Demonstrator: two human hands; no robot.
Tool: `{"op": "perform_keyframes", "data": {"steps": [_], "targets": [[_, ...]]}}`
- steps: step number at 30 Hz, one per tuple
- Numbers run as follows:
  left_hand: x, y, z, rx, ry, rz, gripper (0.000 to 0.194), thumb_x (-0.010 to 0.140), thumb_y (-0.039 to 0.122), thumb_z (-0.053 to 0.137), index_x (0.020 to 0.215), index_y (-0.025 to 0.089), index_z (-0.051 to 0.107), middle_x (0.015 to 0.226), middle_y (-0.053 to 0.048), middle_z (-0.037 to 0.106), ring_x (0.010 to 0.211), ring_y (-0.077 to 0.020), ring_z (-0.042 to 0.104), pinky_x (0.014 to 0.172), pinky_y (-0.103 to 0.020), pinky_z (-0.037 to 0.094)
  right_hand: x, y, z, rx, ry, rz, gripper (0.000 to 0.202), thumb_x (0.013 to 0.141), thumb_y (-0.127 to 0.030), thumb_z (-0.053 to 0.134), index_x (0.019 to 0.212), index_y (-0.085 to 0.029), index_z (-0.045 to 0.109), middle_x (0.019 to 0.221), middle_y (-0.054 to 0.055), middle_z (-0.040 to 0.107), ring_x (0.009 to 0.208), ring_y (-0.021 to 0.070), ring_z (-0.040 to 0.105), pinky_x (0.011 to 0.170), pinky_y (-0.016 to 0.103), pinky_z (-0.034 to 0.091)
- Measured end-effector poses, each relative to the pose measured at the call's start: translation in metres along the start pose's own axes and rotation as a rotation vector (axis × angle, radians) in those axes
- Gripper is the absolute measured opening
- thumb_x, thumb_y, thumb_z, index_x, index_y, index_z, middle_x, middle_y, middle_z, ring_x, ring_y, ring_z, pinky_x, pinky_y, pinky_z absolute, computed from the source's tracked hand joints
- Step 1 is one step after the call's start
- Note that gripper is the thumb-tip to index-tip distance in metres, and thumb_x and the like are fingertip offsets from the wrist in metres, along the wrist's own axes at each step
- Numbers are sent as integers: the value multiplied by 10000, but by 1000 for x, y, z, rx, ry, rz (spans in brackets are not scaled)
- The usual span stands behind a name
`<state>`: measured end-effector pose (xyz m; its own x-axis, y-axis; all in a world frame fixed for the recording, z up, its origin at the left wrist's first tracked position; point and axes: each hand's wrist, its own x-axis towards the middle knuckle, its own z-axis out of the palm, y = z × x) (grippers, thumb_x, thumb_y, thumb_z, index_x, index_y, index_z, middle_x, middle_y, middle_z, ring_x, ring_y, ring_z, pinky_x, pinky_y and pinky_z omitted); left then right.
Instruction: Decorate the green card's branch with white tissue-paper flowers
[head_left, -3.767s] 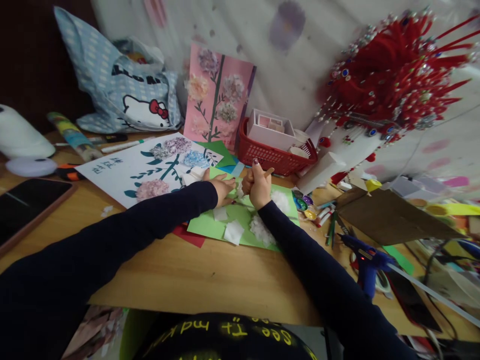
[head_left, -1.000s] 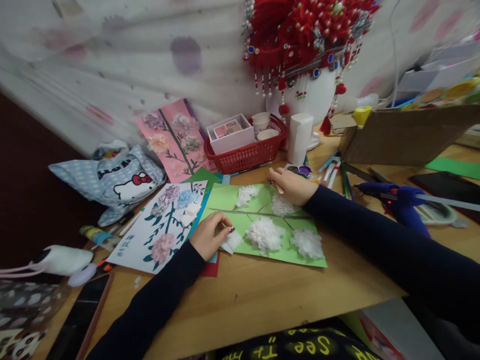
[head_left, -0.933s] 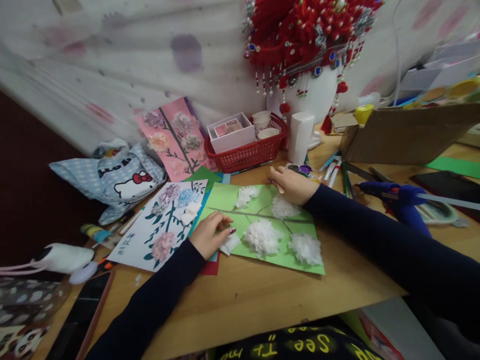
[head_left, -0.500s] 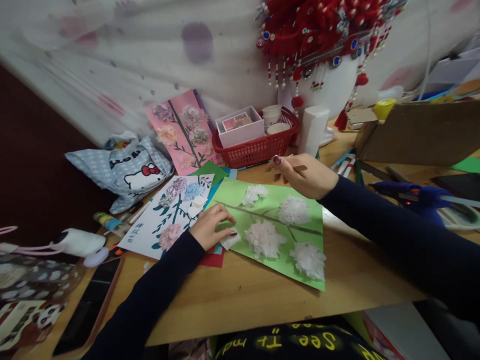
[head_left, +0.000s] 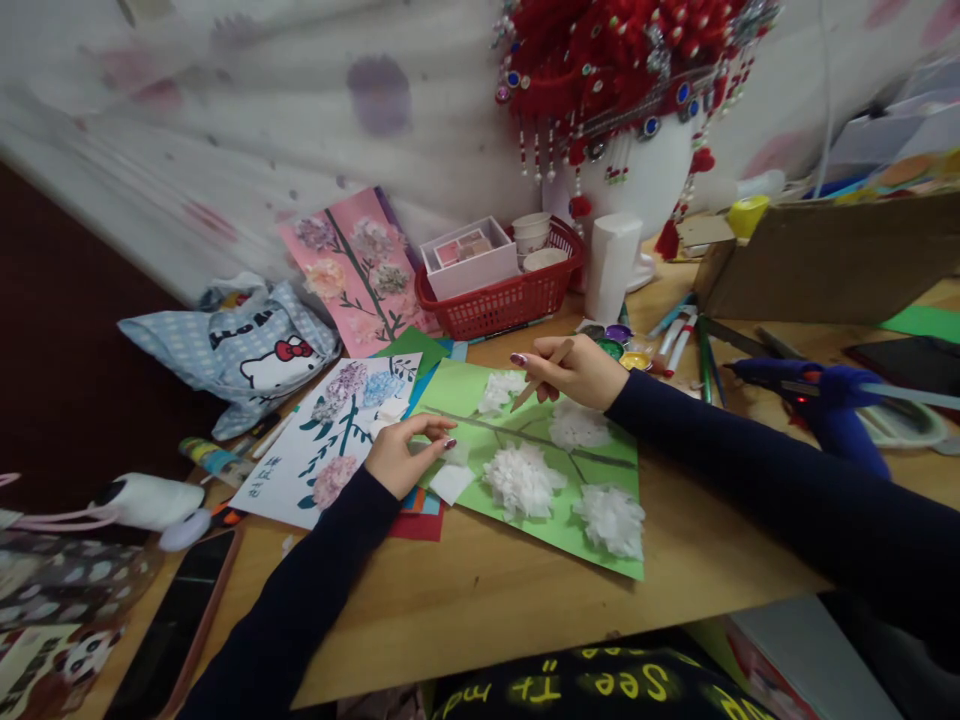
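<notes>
A green sheet (head_left: 540,535) with a painted branch and several fluffy white paper flowers (head_left: 523,480) lies on the table. My right hand (head_left: 581,372) is closed on a thin brown stick (head_left: 541,375), its tip pointing down over the sheet near the upper flower. At the sheet's left edge, my left hand (head_left: 410,452) pinches a small pale piece of paper between thumb and fingers. Just below it rests a white paper square (head_left: 452,483). More white squares sit on the white flower picture (head_left: 281,475) to the left.
A red basket (head_left: 506,305) with a white box and paper cups stands behind, beside a pink flower picture (head_left: 349,270). Paint pots (head_left: 636,360), markers (head_left: 679,340) and a blue glue gun (head_left: 832,395) lie right. A phone (head_left: 176,625) lies front left.
My right hand has moved down and left over the green sheet, and the brown stick now shows clearly in it. My left hand has lifted slightly, with a thin pale piece in its fingers.
</notes>
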<state>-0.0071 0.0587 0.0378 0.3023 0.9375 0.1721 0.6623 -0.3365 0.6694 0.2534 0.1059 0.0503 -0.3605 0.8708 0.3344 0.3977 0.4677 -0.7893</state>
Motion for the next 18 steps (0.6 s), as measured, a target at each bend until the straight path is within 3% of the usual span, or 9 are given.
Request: {"op": "perform_keyframes", "data": {"steps": [6,13,18], "targets": [[-1,-2,-1,-53,54,-1,121,755,273,610,796,182,679,794,-39,699,772,-181,641,768,-329,496,0,4,7,-66,22,-30,439,863,-498,435,590,-160,495,471,-3,555,408,82,506,429,198,360],[1,9,-12,-13,112,197,109,737,290,647,743,197,704,932,-74,672,924,-212,604,889,-378,437,1,6,12,-56,57,-66,444,871,-476,435,563,-161,491,469,-4,561,409,78,506,435,194,345],[15,26,-6,-14,-4,33,164,678,345,688,729,191,711,770,-48,704,773,-208,637,809,-362,470,1,8,15,-13,37,-22,434,864,-474,450,570,-158,497,469,2,582,417,83,538,431,182,354]]}}
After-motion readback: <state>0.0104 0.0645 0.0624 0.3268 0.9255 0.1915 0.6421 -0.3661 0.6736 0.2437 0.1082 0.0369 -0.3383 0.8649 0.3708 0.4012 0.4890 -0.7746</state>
